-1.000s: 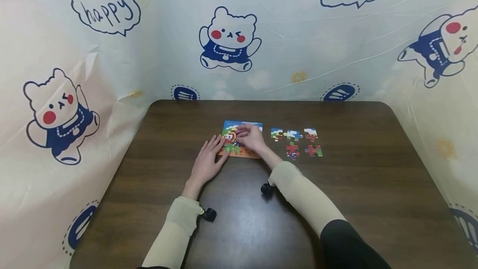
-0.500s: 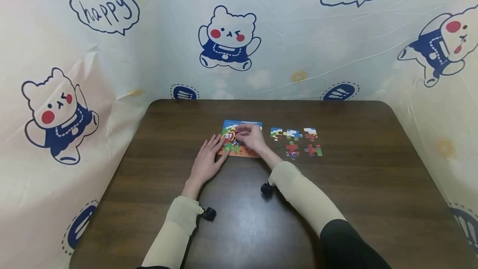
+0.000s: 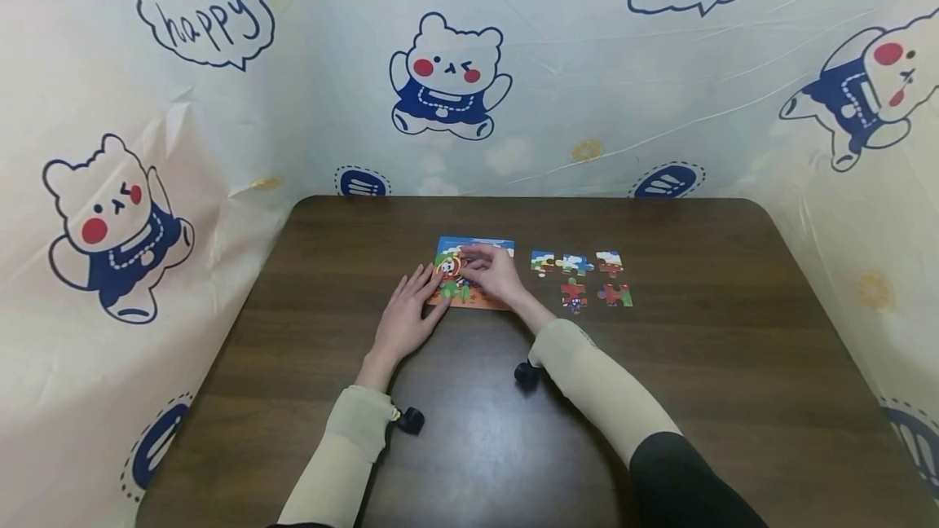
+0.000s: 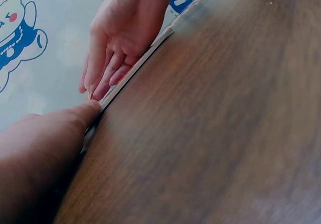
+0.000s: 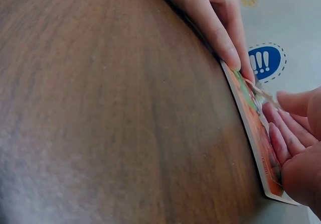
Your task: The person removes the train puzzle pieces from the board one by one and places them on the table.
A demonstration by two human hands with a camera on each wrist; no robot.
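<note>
A colorful jigsaw puzzle board [image 3: 484, 300] lies flat on the brown table, with a blue strip along the top and orange along the bottom. My left hand [image 3: 406, 319] rests on its left edge, fingers extended and thumb at the lower edge. Over the middle of the board, my right hand [image 3: 495, 272] pinches a thin puzzle piece [image 5: 267, 95] between thumb and fingers; in the right wrist view the piece is tilted, one end close to the board. The right hand covers much of the picture in the head view.
Several loose puzzle pieces lie right of the board in two rows, among them a blue and white piece [image 3: 575, 265], a red one [image 3: 575, 296] and a red and green one [image 3: 616, 295]. A patterned cloth [image 3: 557, 88] hangs behind the table [image 3: 704, 365].
Almost nothing differs: both hands keep their places on and over the board, with only a very slight shift of the right hand and sleeve. The loose pieces stay put.
</note>
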